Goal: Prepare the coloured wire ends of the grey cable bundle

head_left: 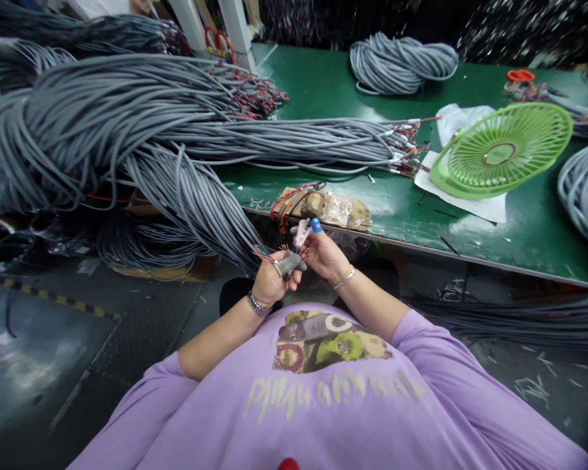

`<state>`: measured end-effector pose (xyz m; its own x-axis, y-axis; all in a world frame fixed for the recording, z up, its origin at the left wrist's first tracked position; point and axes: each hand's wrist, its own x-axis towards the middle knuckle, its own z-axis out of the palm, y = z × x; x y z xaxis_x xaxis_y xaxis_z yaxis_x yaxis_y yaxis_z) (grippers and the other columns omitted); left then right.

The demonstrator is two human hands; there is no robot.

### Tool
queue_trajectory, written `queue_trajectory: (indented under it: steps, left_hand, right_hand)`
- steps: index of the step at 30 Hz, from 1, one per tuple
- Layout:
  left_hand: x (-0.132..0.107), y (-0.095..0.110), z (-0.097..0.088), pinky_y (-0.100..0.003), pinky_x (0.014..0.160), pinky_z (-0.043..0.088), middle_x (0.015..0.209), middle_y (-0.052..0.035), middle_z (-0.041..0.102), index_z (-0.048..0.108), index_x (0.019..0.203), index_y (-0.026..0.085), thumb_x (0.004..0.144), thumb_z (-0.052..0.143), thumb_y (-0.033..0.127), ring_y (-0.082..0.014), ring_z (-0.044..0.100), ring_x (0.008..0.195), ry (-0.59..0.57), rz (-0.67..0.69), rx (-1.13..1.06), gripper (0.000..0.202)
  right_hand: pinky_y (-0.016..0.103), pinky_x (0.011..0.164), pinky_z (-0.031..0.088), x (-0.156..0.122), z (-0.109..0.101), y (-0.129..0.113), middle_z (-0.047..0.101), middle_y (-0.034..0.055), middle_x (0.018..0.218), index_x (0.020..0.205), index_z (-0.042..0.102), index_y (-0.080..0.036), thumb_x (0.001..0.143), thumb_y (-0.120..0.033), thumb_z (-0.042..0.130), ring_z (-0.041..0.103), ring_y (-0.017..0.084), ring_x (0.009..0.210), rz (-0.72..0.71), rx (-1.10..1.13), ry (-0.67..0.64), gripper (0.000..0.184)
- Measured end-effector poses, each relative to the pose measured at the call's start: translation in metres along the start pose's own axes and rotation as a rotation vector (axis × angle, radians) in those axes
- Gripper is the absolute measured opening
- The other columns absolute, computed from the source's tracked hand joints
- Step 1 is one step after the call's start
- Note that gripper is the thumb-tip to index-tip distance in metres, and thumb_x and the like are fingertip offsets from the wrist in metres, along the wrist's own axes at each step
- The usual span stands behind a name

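Note:
My left hand (269, 282) is closed round the grey cables (290, 264), in front of my body below the bench edge. Thin coloured wires (263, 254) stick out from the cable ends, red and green among them. My right hand (327, 256) meets it from the right, its fingers pinched at the fanned wire tips. A blue finger cover (316, 225) sits on one of its digits, and something pale (302, 233) shows at its fingertips, too small to make out. From the left, a thick grey cable bundle (200, 196) runs down towards my left hand.
Long grey cable bundles (294, 140) lie across the green bench (313, 78). At its front edge is a taped brown block (343, 210). A green fan (504, 153) stands on white paper at right. Cable coils (402, 62) lie behind; orange-handled scissors (520, 76) are far right.

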<state>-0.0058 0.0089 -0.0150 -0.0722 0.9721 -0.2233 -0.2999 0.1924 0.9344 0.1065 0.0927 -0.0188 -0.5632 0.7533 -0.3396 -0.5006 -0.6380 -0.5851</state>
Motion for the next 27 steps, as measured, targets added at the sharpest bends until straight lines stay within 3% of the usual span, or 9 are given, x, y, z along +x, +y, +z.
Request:
queue_trajectory:
  steps: [4, 12, 16, 19, 22, 24, 27]
  left_hand:
    - [-0.006, 0.003, -0.002, -0.017, 0.030, 0.026, 0.044, -0.0005, 0.058, 0.064, 0.067, 0.012, 0.068, 0.074, 0.051, -0.0074, 0.046, 0.029, -0.038, -0.026, -0.007, 0.040]
    - [0.004, 0.009, -0.008, -0.018, 0.029, 0.026, 0.040, 0.0008, 0.052, 0.063, 0.062, 0.012, 0.064, 0.077, 0.042, -0.0062, 0.039, 0.027, -0.227, -0.143, -0.245, 0.033]
    - [0.010, 0.010, -0.006, -0.018, 0.029, 0.026, 0.041, 0.0003, 0.054, 0.065, 0.060, 0.011, 0.061, 0.079, 0.037, -0.0052, 0.038, 0.027, -0.247, -0.157, -0.335, 0.030]
    - [0.011, 0.009, -0.005, -0.017, 0.029, 0.026, 0.040, 0.0004, 0.053, 0.066, 0.060, 0.011, 0.062, 0.079, 0.037, -0.0053, 0.039, 0.027, -0.264, -0.164, -0.344, 0.029]
    - [0.011, 0.008, -0.005, -0.017, 0.030, 0.026, 0.040, -0.0002, 0.053, 0.065, 0.061, 0.010, 0.063, 0.078, 0.036, -0.0057, 0.040, 0.027, -0.262, -0.178, -0.333, 0.029]
    - [0.012, 0.006, -0.005, -0.017, 0.029, 0.026, 0.039, -0.0004, 0.052, 0.065, 0.061, 0.010, 0.063, 0.077, 0.037, -0.0061, 0.040, 0.027, -0.262, -0.184, -0.322, 0.030]
    - [0.013, 0.004, -0.006, -0.017, 0.030, 0.026, 0.038, 0.0000, 0.051, 0.065, 0.061, 0.010, 0.064, 0.077, 0.039, -0.0064, 0.039, 0.026, -0.272, -0.184, -0.315, 0.031]
  right_hand:
    - [0.021, 0.050, 0.040, -0.002, -0.001, -0.005, 0.064, 0.0010, 0.070, 0.087, 0.066, -0.016, 0.083, -0.065, 0.057, 0.052, 0.010, 0.057, 0.067, -0.016, -0.039, 0.051]
    - [0.019, 0.049, 0.037, -0.002, -0.005, -0.004, 0.058, -0.0020, 0.068, 0.088, 0.067, -0.015, 0.086, -0.044, 0.063, 0.044, 0.007, 0.055, 0.001, -0.050, -0.084, 0.029]
    - [0.019, 0.048, 0.034, -0.001, -0.006, 0.002, 0.054, -0.0032, 0.064, 0.078, 0.062, -0.016, 0.075, -0.049, 0.074, 0.042, 0.007, 0.053, -0.054, -0.050, -0.066, 0.035]
    - [0.020, 0.048, 0.031, 0.003, -0.008, 0.008, 0.046, -0.0062, 0.056, 0.067, 0.052, -0.018, 0.064, -0.051, 0.081, 0.036, 0.006, 0.050, -0.208, -0.080, -0.018, 0.044]
    - [0.021, 0.049, 0.030, 0.007, -0.008, 0.014, 0.042, -0.0068, 0.053, 0.064, 0.049, -0.019, 0.065, -0.057, 0.078, 0.034, 0.006, 0.050, -0.353, -0.182, 0.076, 0.048]
    - [0.022, 0.049, 0.030, 0.009, -0.008, 0.016, 0.045, -0.0054, 0.054, 0.065, 0.052, -0.019, 0.068, -0.064, 0.072, 0.036, 0.007, 0.050, -0.350, -0.226, 0.096, 0.050]
    - [0.022, 0.050, 0.034, 0.011, -0.005, 0.015, 0.052, -0.0028, 0.059, 0.070, 0.057, -0.018, 0.071, -0.072, 0.064, 0.041, 0.008, 0.052, -0.206, -0.191, 0.038, 0.054]
